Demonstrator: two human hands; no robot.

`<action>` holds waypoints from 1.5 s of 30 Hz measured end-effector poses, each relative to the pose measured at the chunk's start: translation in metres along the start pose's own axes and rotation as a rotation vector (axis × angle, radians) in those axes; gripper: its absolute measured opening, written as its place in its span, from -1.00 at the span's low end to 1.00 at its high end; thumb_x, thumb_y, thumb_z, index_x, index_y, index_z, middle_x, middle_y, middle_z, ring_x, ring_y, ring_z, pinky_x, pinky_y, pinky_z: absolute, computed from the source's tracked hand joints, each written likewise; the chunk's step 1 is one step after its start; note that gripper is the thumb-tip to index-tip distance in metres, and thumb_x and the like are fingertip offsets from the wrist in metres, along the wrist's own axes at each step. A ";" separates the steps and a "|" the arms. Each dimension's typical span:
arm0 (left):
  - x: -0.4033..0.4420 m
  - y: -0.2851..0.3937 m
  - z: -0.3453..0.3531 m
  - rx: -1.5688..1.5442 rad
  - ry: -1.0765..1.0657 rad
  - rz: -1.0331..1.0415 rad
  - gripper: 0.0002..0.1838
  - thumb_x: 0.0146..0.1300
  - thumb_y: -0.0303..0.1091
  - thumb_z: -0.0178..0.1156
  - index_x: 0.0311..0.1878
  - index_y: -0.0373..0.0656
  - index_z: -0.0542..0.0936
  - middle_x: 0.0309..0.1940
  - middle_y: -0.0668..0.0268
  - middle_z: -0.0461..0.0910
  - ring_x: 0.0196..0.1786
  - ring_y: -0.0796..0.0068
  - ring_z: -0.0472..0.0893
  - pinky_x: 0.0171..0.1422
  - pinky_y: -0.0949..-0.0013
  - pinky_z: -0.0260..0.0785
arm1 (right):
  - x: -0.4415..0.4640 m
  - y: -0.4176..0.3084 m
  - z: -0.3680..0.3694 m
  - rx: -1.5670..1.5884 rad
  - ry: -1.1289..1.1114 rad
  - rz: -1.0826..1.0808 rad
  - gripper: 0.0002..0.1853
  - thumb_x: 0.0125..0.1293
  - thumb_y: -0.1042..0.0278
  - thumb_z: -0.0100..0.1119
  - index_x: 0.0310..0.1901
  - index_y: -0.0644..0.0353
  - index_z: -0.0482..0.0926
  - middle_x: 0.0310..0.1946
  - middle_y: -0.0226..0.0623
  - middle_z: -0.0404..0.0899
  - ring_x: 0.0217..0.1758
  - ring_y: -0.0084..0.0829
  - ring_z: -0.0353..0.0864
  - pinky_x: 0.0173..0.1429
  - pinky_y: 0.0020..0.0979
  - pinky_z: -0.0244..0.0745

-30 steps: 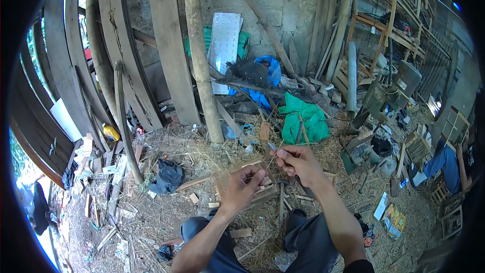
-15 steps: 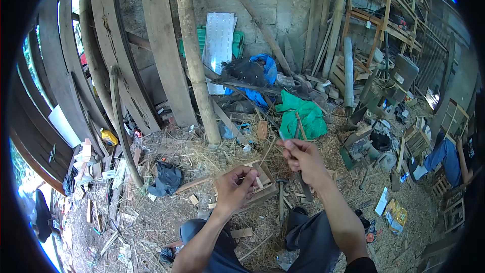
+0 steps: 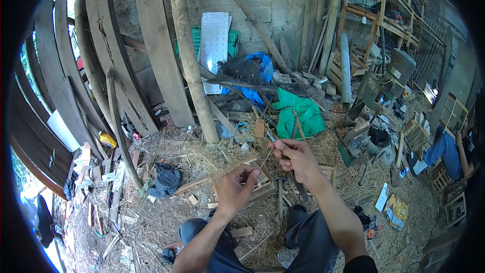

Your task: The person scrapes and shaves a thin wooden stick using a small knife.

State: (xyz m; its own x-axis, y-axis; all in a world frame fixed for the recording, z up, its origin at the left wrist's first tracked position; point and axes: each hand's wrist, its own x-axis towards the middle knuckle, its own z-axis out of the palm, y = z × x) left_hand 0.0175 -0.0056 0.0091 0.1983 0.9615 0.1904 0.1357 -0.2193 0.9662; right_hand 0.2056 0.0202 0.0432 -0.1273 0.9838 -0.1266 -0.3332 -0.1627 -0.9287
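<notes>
My left hand (image 3: 236, 188) is closed, with thumb and fingertips pinched together over a small wooden frame or box (image 3: 265, 192). Whatever sits in that pinch is too small to make out. To its right and a little higher, my right hand (image 3: 295, 161) is closed around a slim knife (image 3: 272, 136), whose pale tip points up and away. A dark, narrow length (image 3: 301, 191) shows below this hand; whether it belongs to the knife is unclear. Under the hands, a hammer (image 3: 281, 197) stands beside the wooden frame.
Wood scraps and shavings litter the ground. Ahead lie a green plastic sheet (image 3: 298, 114) and a blue tarp (image 3: 262, 68). A black plastic bag (image 3: 166, 179) is at left, near a leaning pole (image 3: 194, 71). Another person's leg (image 3: 444, 154) shows at far right.
My right hand has shifted slightly left and down, and the knife's tip now shows beyond it. The pale sliver near my left fingers is no longer visible.
</notes>
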 end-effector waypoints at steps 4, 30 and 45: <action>0.002 0.008 0.007 0.073 0.035 0.001 -0.85 0.30 -0.40 0.18 -0.22 -0.32 0.57 -0.50 0.37 0.55 -0.42 0.66 0.52 -0.29 0.53 0.37 | 0.006 0.006 -0.001 -0.002 0.117 -0.028 -0.76 0.36 0.29 0.14 -0.13 0.33 0.56 -0.52 -0.52 0.46 -0.67 -0.77 0.17 -0.62 -0.65 -0.01; 0.002 -0.008 -0.008 -0.036 0.015 -0.022 -0.82 0.36 -0.38 0.12 -0.24 -0.32 0.58 -0.56 0.41 0.51 -0.48 0.73 0.44 -0.37 0.57 0.29 | -0.005 0.021 0.015 -0.199 -0.175 -0.018 -0.77 0.37 0.34 0.10 -0.15 0.36 0.60 -0.50 -0.46 0.48 -0.63 -0.75 0.21 -0.59 -0.63 0.06; 0.002 -0.005 -0.012 -0.190 -0.030 -0.139 -0.78 0.40 -0.33 0.07 -0.23 -0.30 0.57 -0.56 0.45 0.45 -0.49 0.74 0.39 -0.40 0.58 0.24 | -0.010 0.011 0.012 -0.208 -0.156 -0.063 -0.72 0.38 0.32 0.10 0.01 0.30 0.55 -0.48 -0.43 0.50 -0.63 -0.76 0.20 -0.59 -0.67 0.05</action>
State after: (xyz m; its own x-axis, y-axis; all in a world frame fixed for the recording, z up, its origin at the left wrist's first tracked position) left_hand 0.0054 -0.0009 0.0065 0.2193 0.9743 0.0504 -0.0213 -0.0469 0.9987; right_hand 0.1916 0.0080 0.0386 -0.2605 0.9651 -0.0258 -0.1477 -0.0662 -0.9868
